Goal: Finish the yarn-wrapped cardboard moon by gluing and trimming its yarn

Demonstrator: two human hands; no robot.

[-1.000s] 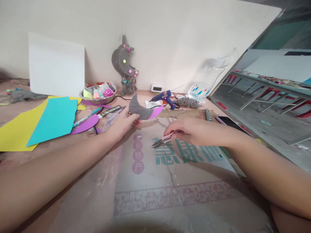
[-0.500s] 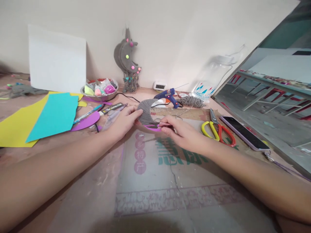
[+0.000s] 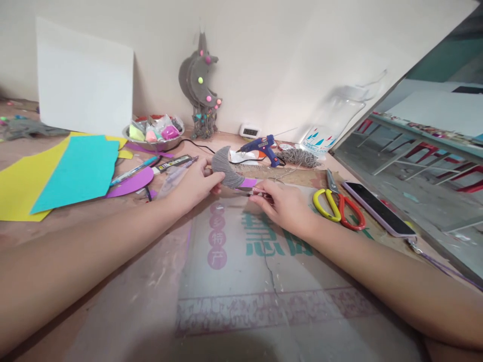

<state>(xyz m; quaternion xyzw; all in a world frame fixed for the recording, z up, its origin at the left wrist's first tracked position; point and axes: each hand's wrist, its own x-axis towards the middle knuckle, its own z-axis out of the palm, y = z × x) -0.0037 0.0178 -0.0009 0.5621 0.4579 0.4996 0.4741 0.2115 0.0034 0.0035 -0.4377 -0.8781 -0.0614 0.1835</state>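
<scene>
My left hand [image 3: 192, 183] is closed on a crescent moon shape [image 3: 225, 171] wound with grey yarn, its purple card tip [image 3: 249, 182] still bare. It holds the crescent just above the table. My right hand [image 3: 281, 201] is closed on small pink thread snips [image 3: 253, 190], whose tip sits at the purple end of the crescent. A strand of grey yarn [image 3: 275, 176] trails from the crescent toward the loose yarn pile [image 3: 300, 158].
A blue glue gun [image 3: 262, 148], yellow and red scissors [image 3: 337, 203], a phone [image 3: 379, 207], a bowl of pompoms [image 3: 153, 136], pens [image 3: 132, 172], yellow and teal felt sheets [image 3: 75, 173], a finished moon hanging [image 3: 199, 83] and a white board [image 3: 85, 78] lie about.
My right hand brought the snips from the middle of the table up to the crescent's purple end. The left hand raised and tilted the crescent slightly. The view shifted, showing the scissors and phone.
</scene>
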